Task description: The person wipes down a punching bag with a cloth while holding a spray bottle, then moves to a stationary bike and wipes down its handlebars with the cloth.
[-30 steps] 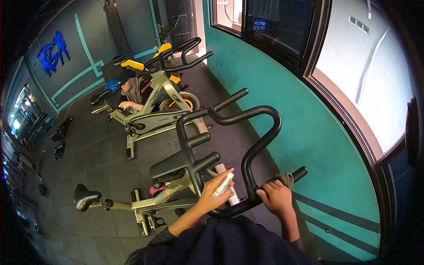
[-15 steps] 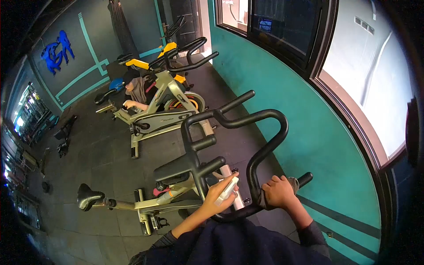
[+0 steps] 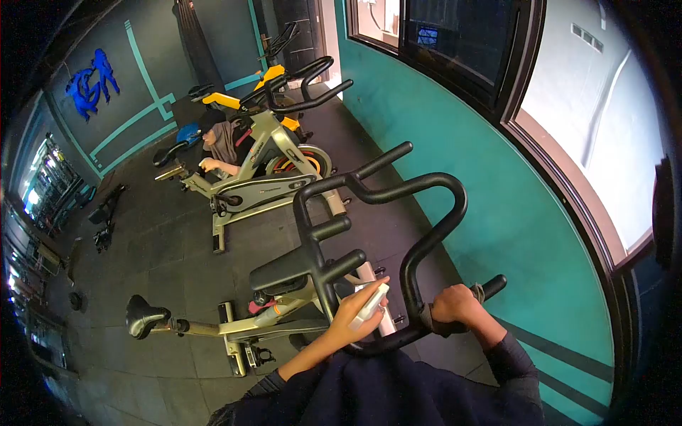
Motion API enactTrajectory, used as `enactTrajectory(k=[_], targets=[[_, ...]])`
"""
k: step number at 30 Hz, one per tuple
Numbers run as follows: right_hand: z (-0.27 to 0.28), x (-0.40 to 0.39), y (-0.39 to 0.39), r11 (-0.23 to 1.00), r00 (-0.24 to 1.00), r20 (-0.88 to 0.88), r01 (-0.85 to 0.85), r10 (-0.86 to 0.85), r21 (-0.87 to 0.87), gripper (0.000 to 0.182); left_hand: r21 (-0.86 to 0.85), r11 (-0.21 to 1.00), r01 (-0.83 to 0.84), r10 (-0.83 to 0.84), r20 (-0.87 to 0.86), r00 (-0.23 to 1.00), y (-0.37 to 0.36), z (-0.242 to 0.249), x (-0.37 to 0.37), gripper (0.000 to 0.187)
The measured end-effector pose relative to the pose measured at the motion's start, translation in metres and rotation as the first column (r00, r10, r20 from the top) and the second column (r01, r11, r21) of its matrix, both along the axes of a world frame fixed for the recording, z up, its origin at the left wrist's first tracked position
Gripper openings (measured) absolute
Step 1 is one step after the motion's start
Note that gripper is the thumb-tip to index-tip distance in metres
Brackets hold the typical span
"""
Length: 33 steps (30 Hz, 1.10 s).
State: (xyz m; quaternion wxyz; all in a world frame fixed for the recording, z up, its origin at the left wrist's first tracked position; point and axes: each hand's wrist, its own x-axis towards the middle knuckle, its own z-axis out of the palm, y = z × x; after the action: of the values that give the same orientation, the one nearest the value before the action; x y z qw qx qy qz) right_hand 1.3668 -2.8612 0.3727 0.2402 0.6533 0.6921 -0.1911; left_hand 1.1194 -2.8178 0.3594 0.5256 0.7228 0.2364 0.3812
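Note:
My left hand (image 3: 354,309) is closed around a small white spray bottle (image 3: 371,304), held just above the near part of the exercise bike's black handlebar (image 3: 426,245). The fingers cover part of the bottle. My right hand (image 3: 456,305) is wrapped in a fist over a grey-brown cloth (image 3: 449,328), pressed around the handlebar's right grip. Cloth shows on both sides of the fist, and the grip's black end (image 3: 495,285) sticks out beyond it.
The bike's black saddle (image 3: 145,317) is at the left. A second exercise bike (image 3: 266,188) stands ahead, with a person (image 3: 222,145) low behind it. Farther back is a yellow bike (image 3: 224,101). A green wall (image 3: 518,234) with a window runs along the right.
My right hand has turned over on the grip and tightened into a fist, with more cloth showing. My left hand keeps hold of the spray bottle, nearly still.

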Motion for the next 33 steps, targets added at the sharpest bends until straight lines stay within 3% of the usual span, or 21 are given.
enactTrajectory(k=[7, 10, 12, 13, 15, 17, 19, 21, 25, 29, 31, 32, 33], targets=[[0.000, -0.009, -0.017, 0.988, 0.999, 0.045, 0.023, -0.030, 0.150, 0.042, 0.050, 0.999, -0.018, 0.018, 0.007, 1.000, 0.000, -0.001, 0.002, 0.059], [-0.003, -0.016, -0.025, 0.954, 0.998, 0.043, 0.032, -0.047, 0.296, 0.041, 0.064, 0.998, -0.010, 0.010, -0.002, 1.000, -0.001, -0.001, 0.001, 0.060], [-0.013, -0.019, -0.033, 0.829, 0.996, -0.012, 0.082, -0.090, 0.553, 0.034, 0.059, 0.998, 0.004, -0.004, 0.000, 1.000, -0.001, 0.001, 0.001, 0.060], [-0.018, -0.020, -0.039, 0.829, 0.995, -0.012, 0.086, -0.095, 0.552, 0.034, 0.059, 0.998, 0.009, -0.009, -0.001, 1.000, -0.001, 0.001, 0.000, 0.060], [-0.028, -0.022, -0.052, 0.536, 0.994, -0.104, 0.068, 0.037, 0.842, 0.025, 0.052, 0.999, 0.008, -0.009, 0.017, 1.000, -0.001, 0.001, 0.000, 0.059], [-0.035, -0.020, -0.068, 0.570, 0.994, -0.101, 0.057, 0.045, 0.820, 0.024, 0.052, 0.999, 0.008, -0.008, 0.014, 1.000, 0.000, -0.001, 0.000, 0.060], [-0.043, -0.018, -0.077, 0.359, 0.978, -0.067, -0.008, 0.196, 0.933, 0.032, 0.049, 0.999, 0.009, -0.010, 0.010, 1.000, -0.002, -0.001, 0.000, 0.060], [-0.055, -0.010, -0.083, 0.399, 0.979, -0.072, -0.009, 0.188, 0.917, 0.039, 0.073, 0.997, 0.021, -0.021, 0.000, 1.000, -0.002, 0.002, 0.000, 0.060], [-0.062, 0.003, -0.075, 0.236, 0.968, 0.093, -0.149, 0.234, 0.960, 0.043, 0.051, 0.999, 0.019, -0.018, -0.012, 1.000, -0.003, 0.000, -0.002, 0.060], [-0.063, 0.018, -0.068, 0.200, 0.979, 0.039, -0.080, 0.202, 0.977, 0.044, 0.053, 0.998, 0.038, -0.036, -0.040, 0.999, -0.002, 0.000, -0.003, 0.058], [-0.062, 0.034, -0.066, 0.095, 0.995, -0.097, 0.094, 0.029, 0.991, 0.045, 0.042, 0.998, 0.048, -0.046, -0.038, 0.998, -0.003, -0.001, -0.004, 0.059], [-0.058, 0.038, -0.064, 0.098, 0.995, -0.099, 0.096, 0.022, 0.990, 0.045, 0.033, 0.999, 0.039, -0.037, -0.036, 0.999, -0.003, 0.001, -0.004, 0.060], [-0.051, 0.044, -0.062, 0.010, 0.988, -0.152, 0.152, -0.035, 0.988, 0.044, 0.025, 0.999, 0.030, -0.030, -0.033, 0.999, -0.003, 0.001, -0.003, 0.061]])
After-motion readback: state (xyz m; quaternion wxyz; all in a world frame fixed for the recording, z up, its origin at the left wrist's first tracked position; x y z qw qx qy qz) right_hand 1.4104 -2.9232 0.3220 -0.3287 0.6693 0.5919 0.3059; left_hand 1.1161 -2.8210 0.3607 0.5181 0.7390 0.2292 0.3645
